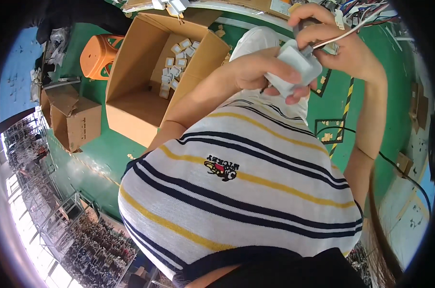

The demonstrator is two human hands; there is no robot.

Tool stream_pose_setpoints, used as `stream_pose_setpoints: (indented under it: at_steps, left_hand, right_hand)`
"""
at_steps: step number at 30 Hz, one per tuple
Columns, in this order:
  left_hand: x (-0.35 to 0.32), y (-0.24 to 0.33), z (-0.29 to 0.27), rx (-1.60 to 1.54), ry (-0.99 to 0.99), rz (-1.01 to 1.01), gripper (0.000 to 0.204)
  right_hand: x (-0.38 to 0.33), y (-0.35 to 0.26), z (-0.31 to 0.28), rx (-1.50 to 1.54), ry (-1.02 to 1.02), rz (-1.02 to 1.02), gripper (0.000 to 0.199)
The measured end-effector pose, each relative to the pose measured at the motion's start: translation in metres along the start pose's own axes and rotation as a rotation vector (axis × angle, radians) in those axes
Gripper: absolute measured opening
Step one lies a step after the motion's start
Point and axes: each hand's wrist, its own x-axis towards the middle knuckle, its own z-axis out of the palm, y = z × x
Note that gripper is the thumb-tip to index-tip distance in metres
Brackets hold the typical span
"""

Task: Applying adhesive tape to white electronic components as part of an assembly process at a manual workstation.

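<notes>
My left hand [263,69] is closed around a white, square-sided plastic housing [294,66], with the thumb lying across its face. Against the housing's upper right edge, my right hand [344,50] pinches a small grey plug [306,50]. A thin white cable [349,33] runs from that plug up to the right, over the fingers. The right fingers partly hide a dark grey piece above the plug. Whether the plug sits inside the housing, I cannot tell.
A large open cardboard box [133,108] with several small white square pieces [173,72] stands left of my arm. Farther left are an orange stool [95,56] and a smaller carton [83,122]. Bundled wires [359,10] lie on the bench at top right. A black cable [395,165] hangs at right.
</notes>
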Motion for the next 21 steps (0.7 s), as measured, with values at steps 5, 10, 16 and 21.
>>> stream_pose_setpoints:
  at_steps: [5,10,16,21]
  left_hand:
    - [0.003,0.008,-0.002,0.574,0.349,0.024,0.026]
    - [0.008,-0.002,-0.02,0.936,0.715,0.323,0.026]
    - [0.003,0.008,-0.019,1.01,0.797,0.387,0.038]
    - [-0.001,0.013,-0.028,0.184,-0.019,0.015,0.046]
  right_hand:
    - [0.063,-0.082,0.005,-0.391,-0.23,1.398,0.035]
    - [0.049,-0.087,0.011,-0.424,0.049,1.491,0.033]
    - [0.058,-0.086,0.044,-0.101,0.583,1.536,0.054]
    - [0.042,-0.077,0.037,-0.441,0.521,1.318,0.079]
